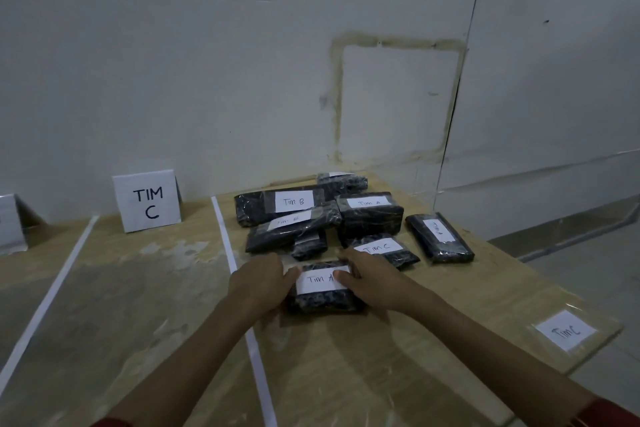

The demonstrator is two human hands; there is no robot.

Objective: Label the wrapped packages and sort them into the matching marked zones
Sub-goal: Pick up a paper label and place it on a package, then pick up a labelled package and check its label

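A black wrapped package point(325, 300) with a white label reading "Tim A" lies near the white tape line. My left hand point(258, 282) grips its left side and my right hand point(370, 279) its right side, the right thumb pressing on the label. Behind it lies a pile of several labelled black packages: "Tim B" point(273, 206), "Tim A" point(370, 215), "Tim C" point(384, 250), and one lying apart to the right point(440, 237). A standing card marked "TIM C" point(147, 201) stands at the back of the zone left of the tape.
White tape lines point(242, 288) point(45, 298) divide the wooden table into zones. A loose "Tim C" label on clear tape point(566, 329) lies at the table's right corner. Another standing card point(10, 222) shows at the far left. A white wall runs close behind.
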